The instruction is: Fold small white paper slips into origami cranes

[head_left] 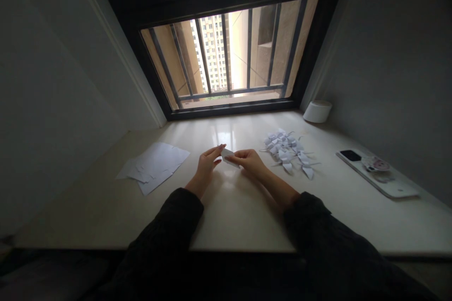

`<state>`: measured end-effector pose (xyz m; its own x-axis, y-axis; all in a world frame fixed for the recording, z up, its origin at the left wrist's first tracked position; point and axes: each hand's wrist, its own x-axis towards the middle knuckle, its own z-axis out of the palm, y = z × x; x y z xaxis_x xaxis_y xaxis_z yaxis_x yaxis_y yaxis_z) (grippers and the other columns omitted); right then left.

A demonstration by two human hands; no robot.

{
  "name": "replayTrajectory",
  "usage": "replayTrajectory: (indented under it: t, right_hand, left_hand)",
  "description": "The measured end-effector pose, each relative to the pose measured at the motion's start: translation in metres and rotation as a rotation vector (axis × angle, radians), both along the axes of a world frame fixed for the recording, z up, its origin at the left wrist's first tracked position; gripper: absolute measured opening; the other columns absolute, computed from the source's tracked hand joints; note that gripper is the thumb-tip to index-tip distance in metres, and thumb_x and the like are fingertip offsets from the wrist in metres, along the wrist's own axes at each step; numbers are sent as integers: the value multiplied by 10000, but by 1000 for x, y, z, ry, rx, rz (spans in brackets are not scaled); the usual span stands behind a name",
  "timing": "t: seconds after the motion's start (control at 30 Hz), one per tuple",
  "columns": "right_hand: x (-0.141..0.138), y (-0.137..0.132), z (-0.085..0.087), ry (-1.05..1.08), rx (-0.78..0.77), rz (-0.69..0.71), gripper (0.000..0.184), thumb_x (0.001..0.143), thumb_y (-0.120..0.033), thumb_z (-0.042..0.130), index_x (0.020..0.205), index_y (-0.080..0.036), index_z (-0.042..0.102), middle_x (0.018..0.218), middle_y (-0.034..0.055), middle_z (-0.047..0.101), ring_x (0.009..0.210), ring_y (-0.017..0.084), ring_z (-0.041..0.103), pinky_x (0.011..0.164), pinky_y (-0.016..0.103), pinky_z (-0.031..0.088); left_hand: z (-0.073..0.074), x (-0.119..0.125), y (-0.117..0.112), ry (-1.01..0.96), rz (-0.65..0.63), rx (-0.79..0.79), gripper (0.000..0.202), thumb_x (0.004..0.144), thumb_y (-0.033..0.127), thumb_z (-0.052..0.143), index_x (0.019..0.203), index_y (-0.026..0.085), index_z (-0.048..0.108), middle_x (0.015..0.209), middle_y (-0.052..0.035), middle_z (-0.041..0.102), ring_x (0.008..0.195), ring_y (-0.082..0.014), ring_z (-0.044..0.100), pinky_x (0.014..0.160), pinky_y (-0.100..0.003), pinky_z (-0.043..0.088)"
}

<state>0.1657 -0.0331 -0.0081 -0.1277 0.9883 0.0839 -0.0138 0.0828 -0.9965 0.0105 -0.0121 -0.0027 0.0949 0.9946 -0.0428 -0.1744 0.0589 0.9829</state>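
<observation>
So I'm working at this wide white windowsill, which is filling most of my view. Across the far side a black-framed window is letting daylight in through dark bars, and it's bouncing off the glossy surface. My black sleeves are reaching in from the near edge.

Off to my left some white paper sheets are lying in a loose, overlapping stack. Over on my right a bunch of little white origami cranes is sitting heaped up, and past that my white phone is lying face down.

My hands are meeting in the middle: my right hand is pinching between thumb and forefinger, while the fingertips of my left hand are touching the far left edge; can't tell if they're actually gripping. A white rounded container is standing in the far right corner. Smallest is the folded paper piece I'm holding, between my hands above the sill.
</observation>
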Motion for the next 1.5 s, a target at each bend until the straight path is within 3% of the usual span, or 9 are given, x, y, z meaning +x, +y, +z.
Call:
replayTrajectory:
  t: [0.37,0.7,1.0,1.2,1.33,1.5]
  right_hand:
    - [0,0,-2,-14,22,6,375,603,-507,723,541,-145,643,460,-39,474,470,77,366,482,242,238]
    - [0,-2,1,-2,-4,22,377,604,-506,721,549,-141,640,471,-33,479,483,83,379,487,242,246]
    - [-2,0,3,6,-27,62,403,570,-543,727,570,-145,667,465,-16,522,498,104,438,497,248,284]
    - [-1,2,-5,42,-77,49,347,570,-483,752,552,-152,653,468,-27,521,459,87,401,485,243,275]
    - [4,6,-5,64,-18,-58,345,613,-473,727,533,-150,636,472,-29,512,487,89,419,510,242,281]
    - [4,5,0,30,18,-127,380,614,-497,716,495,-155,602,457,-38,483,487,86,401,510,246,266]
  left_hand:
    - [4,0,0,43,46,53,366,694,472,662,886,169,737,877,-82,683,795,-165,590,642,-242,415]
    - [2,2,1,118,201,129,379,659,490,667,838,167,752,765,-72,691,675,-138,532,587,-243,381]
    - [2,7,-2,16,223,89,407,676,500,652,859,149,744,816,-86,680,678,-124,526,599,-235,377]
    - [4,-6,8,-28,410,66,460,675,548,638,935,179,727,908,-77,658,692,-104,518,603,-220,383]
    - [1,-6,9,68,229,87,488,705,590,595,956,192,723,932,-85,669,765,-141,556,639,-243,412]
    - [-6,2,3,239,12,181,414,652,535,683,827,165,743,760,-60,687,739,-168,575,654,-267,418]
